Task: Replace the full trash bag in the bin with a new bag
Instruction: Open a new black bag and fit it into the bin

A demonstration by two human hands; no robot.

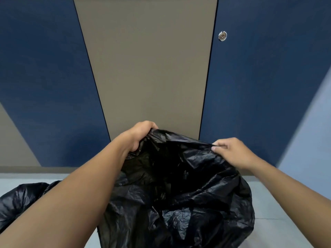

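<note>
Our left hand curls its fingers tight around one bunched edge of a black trash bag, while across the bag's mouth our right hand pinches the opposite edge between thumb and fingertips. Below both grips the crinkled bag hangs open and slack between our forearms; down past the left forearm a second black bag lies on the pale floor, and beyond the hands stand blue and grey panels with a small keyhole lock up to the right
</note>
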